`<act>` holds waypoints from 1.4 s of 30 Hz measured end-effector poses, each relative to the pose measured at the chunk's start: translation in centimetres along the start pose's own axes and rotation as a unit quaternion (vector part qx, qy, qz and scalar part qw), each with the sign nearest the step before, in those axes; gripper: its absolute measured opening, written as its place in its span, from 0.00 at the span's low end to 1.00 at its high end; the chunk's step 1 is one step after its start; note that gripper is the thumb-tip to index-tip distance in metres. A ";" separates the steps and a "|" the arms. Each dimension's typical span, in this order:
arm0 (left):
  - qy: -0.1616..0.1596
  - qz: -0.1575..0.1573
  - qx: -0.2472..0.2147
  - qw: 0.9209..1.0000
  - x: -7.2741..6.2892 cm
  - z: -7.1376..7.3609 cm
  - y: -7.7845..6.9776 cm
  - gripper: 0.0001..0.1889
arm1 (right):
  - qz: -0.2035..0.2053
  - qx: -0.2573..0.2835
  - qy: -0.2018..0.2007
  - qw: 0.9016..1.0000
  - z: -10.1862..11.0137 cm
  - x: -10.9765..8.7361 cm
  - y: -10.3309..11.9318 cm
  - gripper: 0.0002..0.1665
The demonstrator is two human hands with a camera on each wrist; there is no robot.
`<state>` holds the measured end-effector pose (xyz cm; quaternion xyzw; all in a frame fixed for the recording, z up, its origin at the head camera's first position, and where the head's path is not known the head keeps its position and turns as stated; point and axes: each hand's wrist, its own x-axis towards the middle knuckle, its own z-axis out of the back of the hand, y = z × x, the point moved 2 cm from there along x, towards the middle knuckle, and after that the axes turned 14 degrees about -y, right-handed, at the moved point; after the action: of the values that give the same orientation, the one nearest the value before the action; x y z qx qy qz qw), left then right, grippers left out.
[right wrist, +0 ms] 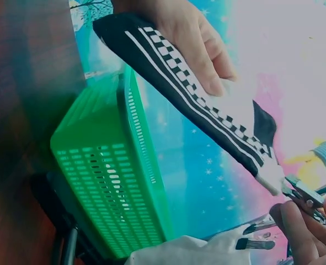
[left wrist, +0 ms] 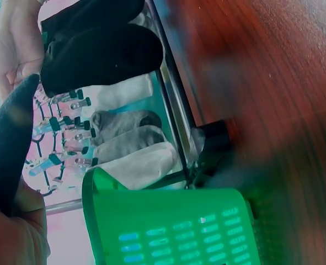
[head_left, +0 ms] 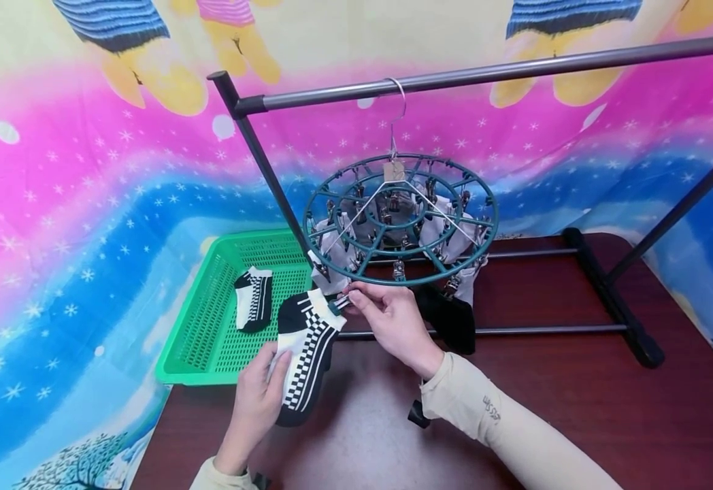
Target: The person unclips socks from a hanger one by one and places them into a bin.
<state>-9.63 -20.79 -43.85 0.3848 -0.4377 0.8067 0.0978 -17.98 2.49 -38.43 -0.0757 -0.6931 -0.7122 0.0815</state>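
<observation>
My left hand (head_left: 258, 389) holds a black-and-white checkered ankle sock (head_left: 309, 357) by its foot, thumb on the near side. The cuff points up toward a round green drying hanger (head_left: 414, 280). At the hanger's near rim, my right hand (head_left: 401, 328) pinches a small metal clip (right wrist: 305, 194) between thumb and fingers. The clip's green tips meet the white cuff in the right wrist view. Several socks hang from the other clips, among them a black sock (head_left: 454, 321) beside my right hand and a grey sock (left wrist: 128, 144).
A green slotted basket (head_left: 200, 378) stands on the table at the left, with another checkered sock (head_left: 254, 299) in it. The hanger hooks over the bar (head_left: 479, 73) of a dark metal rack, whose foot (head_left: 628, 327) rests at the right. A printed cloth (head_left: 118, 238) covers the wall behind.
</observation>
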 end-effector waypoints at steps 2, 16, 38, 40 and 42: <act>0.009 0.001 0.007 1.000 0.0 0.3 0.1 0.09 | 0.001 0.010 0.001 1.000 0.0 0.1 0.0 0.16; 0.064 0.032 0.032 0.997 2.2 2.6 0.6 0.06 | 0.013 -0.018 0.015 1.000 0.1 0.4 -0.5 0.20; 0.136 0.097 0.174 0.971 15.6 0.9 8.6 0.15 | 0.017 -0.035 0.020 0.999 0.5 0.3 -0.9 0.20; 0.145 0.103 0.185 0.966 16.4 0.6 8.8 0.14 | 0.017 -0.034 0.021 0.999 0.6 0.3 -0.9 0.20; 0.159 0.111 0.189 0.963 17.1 0.2 8.8 0.15 | 0.019 -0.034 0.022 0.999 0.7 0.3 -0.9 0.20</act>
<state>-25.61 -29.22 -37.22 0.2123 -0.2965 0.9311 0.0015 -18.47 3.20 -39.17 -0.0761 -0.6654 -0.7348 0.1076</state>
